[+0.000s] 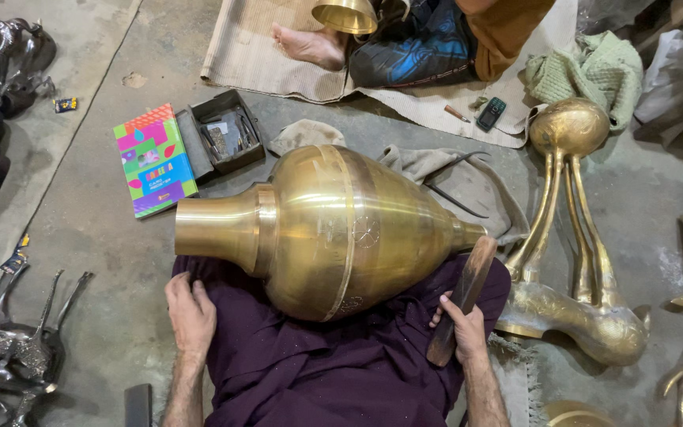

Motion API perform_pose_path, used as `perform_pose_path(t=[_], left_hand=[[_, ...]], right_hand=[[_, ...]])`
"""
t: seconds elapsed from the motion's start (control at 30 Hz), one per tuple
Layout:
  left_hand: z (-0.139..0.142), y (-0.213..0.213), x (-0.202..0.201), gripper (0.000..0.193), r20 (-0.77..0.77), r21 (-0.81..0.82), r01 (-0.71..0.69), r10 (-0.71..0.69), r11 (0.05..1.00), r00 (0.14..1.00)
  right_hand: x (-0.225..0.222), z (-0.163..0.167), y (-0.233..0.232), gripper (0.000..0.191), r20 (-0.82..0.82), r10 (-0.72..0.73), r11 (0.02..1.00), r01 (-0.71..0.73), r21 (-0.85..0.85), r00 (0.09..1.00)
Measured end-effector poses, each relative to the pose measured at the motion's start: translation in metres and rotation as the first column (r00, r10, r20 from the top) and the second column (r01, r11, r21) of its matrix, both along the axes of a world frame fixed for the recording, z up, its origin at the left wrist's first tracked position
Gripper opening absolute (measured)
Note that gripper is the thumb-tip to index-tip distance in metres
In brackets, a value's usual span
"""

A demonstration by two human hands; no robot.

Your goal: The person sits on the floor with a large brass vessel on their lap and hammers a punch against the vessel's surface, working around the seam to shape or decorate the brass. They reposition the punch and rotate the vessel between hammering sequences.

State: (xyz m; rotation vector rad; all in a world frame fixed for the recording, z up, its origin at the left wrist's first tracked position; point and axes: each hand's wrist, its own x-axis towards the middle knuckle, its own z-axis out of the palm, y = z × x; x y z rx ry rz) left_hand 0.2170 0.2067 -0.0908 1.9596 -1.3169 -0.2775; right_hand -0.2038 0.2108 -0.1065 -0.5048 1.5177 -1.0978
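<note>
— Brass vase (333, 229), the biggest thing in view: where does it lie?

— On its side across the person's lap, on purple cloth (333, 364), neck pointing left, narrow end right.

— Next in size?

— A brass figure with long legs (575, 237) on the floor to the right, and a grey cloth (452, 178) just beyond the vase.

— The hands?

— Right hand (464, 328) is closed around a dark wooden stick (462, 296), whose upper end touches the vase's narrow end. Left hand (190, 312) rests flat and open on the lap, below the neck, holding nothing.

— Smaller things?

— A colourful box (154, 160) far left, beside a dark tray of tools (223, 134).
</note>
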Motion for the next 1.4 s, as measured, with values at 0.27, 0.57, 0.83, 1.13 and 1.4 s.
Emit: perform_pose_path(t=[0.27, 0.57, 0.83, 1.13, 1.4], left_hand=[[0.007, 0.005, 0.003, 0.027, 0.026, -0.045, -0.002, 0.003, 0.999, 1.000], [0.034, 0.023, 0.037, 0.022, -0.156, -0.077, -0.048, 0.036, 0.996, 0.987], [0.098, -0.031, 0.018, 0.024, -0.639, -0.001, 0.292, -0.226, 0.956, 0.735], [0.140, -0.169, -0.103, 0.043, -0.398, 0.040, 0.934, -0.852, 0.355, 0.341], [0.120, -0.264, -0.197, 0.051, -0.382, 0.351, 0.896, -0.915, -0.271, -0.127]], right_hand=[[-0.002, 0.002, 0.007, 0.028, 0.045, 0.029, 0.996, -0.026, -0.083, 0.999], [-0.008, 0.000, 0.008, 0.028, 0.027, 0.024, 0.998, -0.022, -0.059, 0.999], [-0.023, -0.008, 0.004, 0.029, 0.004, 0.059, 0.998, -0.059, -0.030, 0.998], [-0.041, -0.021, -0.008, 0.029, -0.076, 0.097, 0.991, -0.103, -0.080, 0.992], [-0.020, -0.023, -0.012, 0.032, -0.284, 0.313, 0.925, -0.359, -0.123, 0.906]])
